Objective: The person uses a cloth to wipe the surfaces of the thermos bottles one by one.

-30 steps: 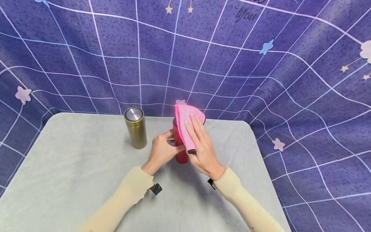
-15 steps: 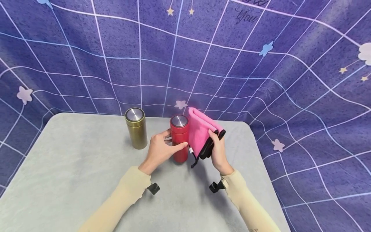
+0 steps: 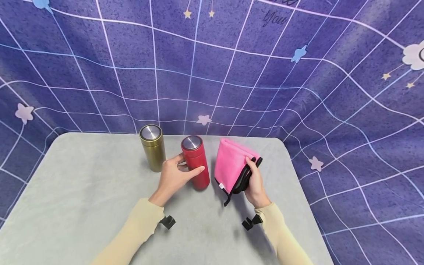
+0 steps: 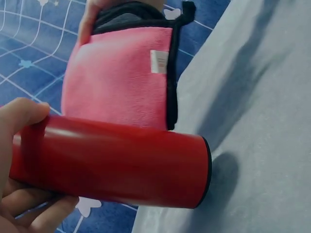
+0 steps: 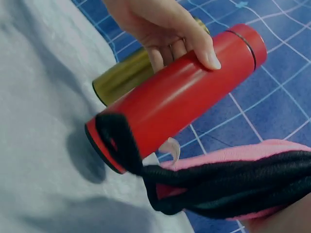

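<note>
In the head view my left hand grips a red thermos flask with a silver-topped lid, thumb across its front and fingers behind. The flask leans a little to the left; whether its base touches the table I cannot tell. My right hand pinches a folded pink cloth with black edging, thumb over the near edge. The cloth hangs to the right of the flask, apart from it in the head view. Its black loop crosses in front of the flask's base in the right wrist view.
A gold thermos flask stands upright just left of the red one, close behind my left fingers. The grey-white table ends at a purple curtain with a grid and stars, which runs along its back and right sides.
The cloth came off the top of the red flask, moved right and lower, and my right hand now pinches its edge. My left hand has shifted the red flask leftward and tilted it.
</note>
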The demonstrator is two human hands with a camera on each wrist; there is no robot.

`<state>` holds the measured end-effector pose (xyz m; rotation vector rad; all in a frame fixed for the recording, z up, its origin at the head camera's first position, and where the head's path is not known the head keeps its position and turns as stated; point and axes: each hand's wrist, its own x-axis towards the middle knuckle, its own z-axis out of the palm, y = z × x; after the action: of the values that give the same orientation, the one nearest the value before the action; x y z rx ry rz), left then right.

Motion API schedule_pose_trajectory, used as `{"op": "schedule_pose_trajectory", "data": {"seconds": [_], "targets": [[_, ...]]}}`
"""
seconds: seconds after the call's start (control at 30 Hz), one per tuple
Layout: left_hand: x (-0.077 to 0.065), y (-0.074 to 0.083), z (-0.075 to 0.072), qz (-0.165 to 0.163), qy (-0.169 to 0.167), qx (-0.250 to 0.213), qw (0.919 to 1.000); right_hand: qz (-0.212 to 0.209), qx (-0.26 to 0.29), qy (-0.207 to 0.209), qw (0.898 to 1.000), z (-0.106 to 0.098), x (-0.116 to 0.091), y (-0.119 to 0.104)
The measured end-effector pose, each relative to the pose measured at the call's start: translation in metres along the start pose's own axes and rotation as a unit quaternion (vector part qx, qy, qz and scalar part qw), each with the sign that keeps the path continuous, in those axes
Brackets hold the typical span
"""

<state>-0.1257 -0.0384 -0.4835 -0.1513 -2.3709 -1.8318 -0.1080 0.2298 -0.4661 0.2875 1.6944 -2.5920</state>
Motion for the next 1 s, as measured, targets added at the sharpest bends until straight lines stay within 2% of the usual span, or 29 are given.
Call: {"op": "schedule_pose_trajectory", "data": {"seconds": [0.13, 0.23, 0.4, 0.5, 0.67, 0.87, 1.0], "targets": [[-0.002, 0.001, -0.005, 0.006, 0.008, -0.009, 0.9999, 0.010, 0.008, 0.012, 1.000, -0.001, -0.002, 0.008], [-0.001, 0.006, -0.009, 0.015, 0.027, -0.026, 0.9992, 0.007, -0.002, 0.018, 1.000, 0.001, -0.005, 0.012], [0.002, 0.016, -0.013, 0.053, 0.065, -0.062, 0.9946, 0.004, -0.014, 0.025, 1.000, 0.006, -0.010, 0.016], [0.002, 0.022, -0.013, 0.065, 0.078, -0.082, 0.9914, 0.012, 0.007, 0.021, 1.000, 0.010, -0.011, 0.019], [-0.002, 0.029, -0.008, 0.068, 0.088, -0.114, 0.9873, 0.012, 0.052, -0.008, 0.999, 0.015, -0.012, 0.024], [-0.006, 0.031, -0.004, 0.075, 0.102, -0.146, 0.9812, -0.014, -0.002, -0.026, 1.000, 0.017, -0.015, 0.029], [-0.007, 0.031, -0.003, 0.075, 0.104, -0.153, 0.9798, 0.010, -0.021, -0.019, 1.000, 0.019, -0.017, 0.031]]}}
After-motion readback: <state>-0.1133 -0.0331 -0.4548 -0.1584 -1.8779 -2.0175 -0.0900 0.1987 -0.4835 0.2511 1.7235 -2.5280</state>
